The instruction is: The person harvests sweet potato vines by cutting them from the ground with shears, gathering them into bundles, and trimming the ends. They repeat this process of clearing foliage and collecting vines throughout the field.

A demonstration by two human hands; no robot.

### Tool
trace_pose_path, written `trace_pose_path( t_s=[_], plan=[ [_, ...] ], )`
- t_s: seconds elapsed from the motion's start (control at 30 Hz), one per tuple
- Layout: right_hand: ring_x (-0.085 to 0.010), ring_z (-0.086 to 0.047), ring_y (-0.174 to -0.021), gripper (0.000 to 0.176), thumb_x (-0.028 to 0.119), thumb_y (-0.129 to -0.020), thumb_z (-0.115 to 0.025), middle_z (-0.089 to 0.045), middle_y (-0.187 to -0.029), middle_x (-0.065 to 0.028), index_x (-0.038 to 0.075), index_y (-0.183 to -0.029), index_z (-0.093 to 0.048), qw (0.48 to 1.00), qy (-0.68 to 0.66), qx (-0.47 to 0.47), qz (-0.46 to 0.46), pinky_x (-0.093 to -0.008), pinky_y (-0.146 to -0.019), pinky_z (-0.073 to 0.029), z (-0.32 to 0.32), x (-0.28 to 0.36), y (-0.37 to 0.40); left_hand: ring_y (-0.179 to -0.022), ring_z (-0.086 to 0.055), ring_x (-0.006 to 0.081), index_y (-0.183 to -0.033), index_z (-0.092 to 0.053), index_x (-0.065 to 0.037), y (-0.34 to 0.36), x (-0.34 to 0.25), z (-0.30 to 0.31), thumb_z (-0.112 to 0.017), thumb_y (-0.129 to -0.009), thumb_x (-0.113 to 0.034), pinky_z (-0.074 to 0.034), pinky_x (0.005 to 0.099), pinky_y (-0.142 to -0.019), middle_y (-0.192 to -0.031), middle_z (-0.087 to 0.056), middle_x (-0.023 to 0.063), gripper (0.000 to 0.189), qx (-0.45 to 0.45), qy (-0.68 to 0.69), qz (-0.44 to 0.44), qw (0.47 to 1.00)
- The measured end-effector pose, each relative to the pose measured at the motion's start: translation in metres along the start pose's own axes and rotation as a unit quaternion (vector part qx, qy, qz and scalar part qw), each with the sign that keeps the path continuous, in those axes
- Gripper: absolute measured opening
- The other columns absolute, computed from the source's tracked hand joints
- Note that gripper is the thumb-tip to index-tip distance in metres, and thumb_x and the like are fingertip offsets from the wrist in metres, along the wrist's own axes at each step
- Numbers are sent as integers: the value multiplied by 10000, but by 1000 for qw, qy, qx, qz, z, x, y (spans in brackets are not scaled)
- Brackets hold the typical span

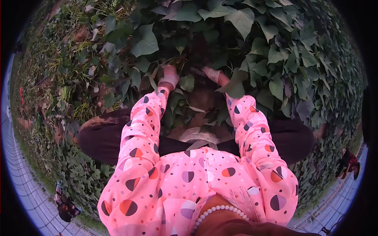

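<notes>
My left hand (170, 74), in a pale, pinkish glove or wrap, reaches into broad-leaved green vines. Thin stems (180, 62) lie right beside its fingers, which leaves and shadow hide. My right hand (212, 73), also in a pale covering, reaches into the same foliage a short way to the right. Its fingers point inward toward a dark gap between the plants and are too shaded to make out. A large leaf (236, 84) overlaps my right wrist. I cannot see whether either hand holds anything.
Dense leaves (275, 59) crowd the front and right. Cut or bare stems (78, 55) and patches of brown soil show at left. Whitish, crumpled material (199, 135) lies between my folded legs. Other people (66, 206) are at the far lower left and the right edge (349, 163).
</notes>
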State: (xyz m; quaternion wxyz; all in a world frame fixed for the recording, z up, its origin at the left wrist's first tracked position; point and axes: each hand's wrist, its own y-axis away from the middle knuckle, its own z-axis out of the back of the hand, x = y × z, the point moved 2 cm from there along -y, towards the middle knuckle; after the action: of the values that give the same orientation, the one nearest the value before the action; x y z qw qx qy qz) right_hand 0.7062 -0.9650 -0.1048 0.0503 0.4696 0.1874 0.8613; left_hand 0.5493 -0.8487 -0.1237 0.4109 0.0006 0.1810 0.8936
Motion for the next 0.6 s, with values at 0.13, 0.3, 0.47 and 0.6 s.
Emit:
trace_pose_path(
  t_s=[0.13, 0.3, 0.47, 0.6],
  plan=[
    [-369, -612, -842, 389, 389, -852, -533, -636, -884, -215, 22, -921, -641, 999, -5, 36, -4, -397, -769, -471, 16, 4, 12, -1121, -520, 311, -1203, -508, -48, 35, -63, -41, -619, -768, -315, -378, 442, -954, -1204, -548, 154, 522, -10, -77, -83, 994],
    [-366, -614, -845, 381, 381, -853, -530, -636, -887, -215, 24, -927, -643, 995, 42, 89, -29, -395, -771, -471, 48, 15, 28, -1025, -586, 281, -1117, -583, -74, 28, -75, -149, -533, -827, -302, -474, 381, -825, -1099, -614, 143, 372, 107, 40, -87, 990],
    [-344, -604, -959, 363, 338, -860, -479, -651, -956, -201, 65, -1011, -665, 994, 105, -22, -23, -382, -852, -456, 12, -37, -21, -928, -620, 296, -1025, -617, -51, 32, -55, -92, -467, -877, -205, -483, 381, -811, -1038, -637, 146, 261, -45, 110, -75, 990],
    [-338, -549, -1057, 385, 301, -867, -462, -558, -1123, -189, 69, -1164, -542, 924, 339, -95, -152, -397, -923, -417, -8, -73, 8, -961, -595, 360, -999, -613, -16, 22, -10, -51, -569, -795, -151, -471, 389, -846, -1010, -626, 215, 248, -172, 354, 143, 908]
  ],
)
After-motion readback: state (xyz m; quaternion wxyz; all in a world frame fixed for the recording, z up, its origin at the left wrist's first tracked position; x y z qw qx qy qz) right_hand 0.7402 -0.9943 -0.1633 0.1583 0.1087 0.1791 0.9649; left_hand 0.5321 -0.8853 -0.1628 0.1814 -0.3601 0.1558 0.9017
